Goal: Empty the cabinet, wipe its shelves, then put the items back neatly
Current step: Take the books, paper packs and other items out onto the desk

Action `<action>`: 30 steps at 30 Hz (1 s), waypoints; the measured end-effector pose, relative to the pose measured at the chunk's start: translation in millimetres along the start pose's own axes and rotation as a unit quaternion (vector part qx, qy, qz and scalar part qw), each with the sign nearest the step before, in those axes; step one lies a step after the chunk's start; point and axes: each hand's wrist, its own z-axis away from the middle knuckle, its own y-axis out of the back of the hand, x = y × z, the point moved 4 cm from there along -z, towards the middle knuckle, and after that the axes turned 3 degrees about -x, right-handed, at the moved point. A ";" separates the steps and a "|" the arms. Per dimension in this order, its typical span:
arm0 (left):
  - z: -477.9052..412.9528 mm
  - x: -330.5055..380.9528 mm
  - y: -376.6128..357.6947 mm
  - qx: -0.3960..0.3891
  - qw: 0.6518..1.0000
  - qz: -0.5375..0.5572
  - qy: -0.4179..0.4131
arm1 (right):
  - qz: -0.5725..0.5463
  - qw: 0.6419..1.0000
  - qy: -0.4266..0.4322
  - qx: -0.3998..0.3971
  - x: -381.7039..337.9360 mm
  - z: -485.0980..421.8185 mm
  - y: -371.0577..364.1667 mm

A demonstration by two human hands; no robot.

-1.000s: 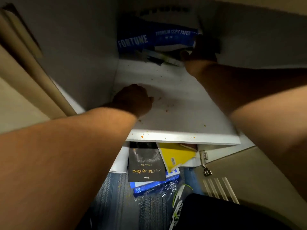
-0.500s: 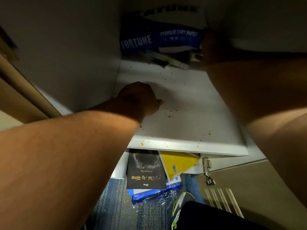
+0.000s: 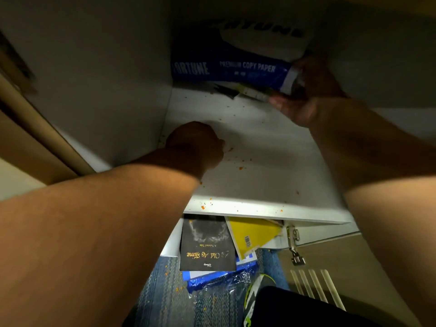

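**Dim cabinet, bright shelf lip**

The light is low and warm, strongest on the camera's side. The front edge of the white shelf (image 3: 259, 207) is the brightest strip, and the board darkens toward its back. There the copy paper pack (image 3: 226, 69) sits in deep shadow, its lettering soft. Beside it the right hand (image 3: 306, 95) is smeared. The left hand (image 3: 195, 145) on the shelf is a dark shape. Below the shelf's front edge the black book (image 3: 207, 246) is sharp. Left of the shelf, straight lines bow and blur.
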 end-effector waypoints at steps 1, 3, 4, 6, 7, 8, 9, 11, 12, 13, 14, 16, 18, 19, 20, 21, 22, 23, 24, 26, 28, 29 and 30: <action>1.3 0.2 -0.8 -0.003 1.000 0.006 0.005 | 0.032 0.999 -0.011 -0.001 5.2 -1.0 5.5; 3.6 1.1 -0.4 0.005 0.999 0.035 0.001 | 0.021 0.998 -0.040 -0.040 15.7 2.0 6.1; 6.2 0.6 2.1 0.009 0.998 0.061 0.009 | -0.011 0.998 -0.041 -0.041 18.7 9.7 0.6; 6.3 -1.8 7.4 0.014 0.986 0.164 0.028 | -0.061 0.997 -0.048 -0.022 26.0 12.8 -8.9; 6.5 -4.0 12.6 0.020 0.970 0.236 0.049 | -0.064 0.997 -0.044 -0.022 30.1 17.6 -15.2; 5.3 -5.8 18.0 0.042 0.947 0.311 0.069 | -0.062 0.996 -0.048 -0.034 34.7 29.7 -21.1; 3.2 -8.0 23.4 0.071 0.912 0.397 0.077 | -0.018 0.998 -0.055 -0.029 43.0 42.9 -22.2; 5.4 -0.8 26.2 0.046 0.776 0.623 0.085 | 0.108 0.992 -0.059 0.000 60.8 69.5 -12.8; 6.2 2.0 23.6 0.008 0.683 0.724 0.096 | 0.150 0.986 -0.069 -0.007 69.3 86.1 -9.0; 8.1 6.8 19.7 -0.035 0.617 0.781 0.090 | 0.167 0.983 -0.077 -0.016 75.3 97.5 -3.6; 8.8 10.4 15.5 -0.058 0.586 0.805 0.080 | 0.163 0.983 -0.079 -0.016 77.4 108.2 3.9; 9.0 8.2 7.2 -0.049 0.593 0.800 0.085 | 0.117 0.991 -0.060 0.015 66.6 114.4 24.7; 9.3 -0.3 0.5 -0.016 0.615 0.782 0.103 | 0.036 0.998 -0.039 0.029 46.8 110.9 44.9; 11.0 -2.6 -0.4 -0.009 0.619 0.779 0.101 | 0.027 0.998 -0.030 0.039 36.3 108.7 52.1; 13.0 -3.8 0.0 -0.012 0.620 0.780 0.090 | 0.048 0.997 -0.030 0.054 27.1 108.3 56.0; 15.1 -6.6 -0.5 -0.009 0.617 0.782 0.087 | 0.090 0.993 -0.034 0.064 19.8 106.3 59.1; 19.1 -9.3 -0.1 -0.003 0.623 0.778 0.087 | 0.140 0.987 -0.040 0.069 14.6 104.1 59.7; 24.3 -10.8 0.9 0.001 0.630 0.771 0.088 | 0.189 0.979 -0.053 0.062 11.9 102.0 57.5; 30.2 -11.6 1.7 0.005 0.635 0.767 0.091 | 0.234 0.968 -0.080 0.041 12.4 100.9 53.0; 41.7 -14.1 2.4 0.012 0.644 0.759 0.090 | 0.324 0.937 -0.133 0.000 17.4 105.7 43.5; 49.2 -18.0 1.3 0.014 0.650 0.756 0.072 | 0.438 0.887 -0.143 -0.003 24.0 107.3 45.5; 52.7 -20.9 -1.6 0.019 0.653 0.755 0.060 | 0.479 0.869 -0.124 -0.002 28.0 111.8 46.1; 56.2 -23.8 -4.6 0.032 0.652 0.756 0.049 | 0.495 0.863 -0.100 0.000 32.6 115.1 48.6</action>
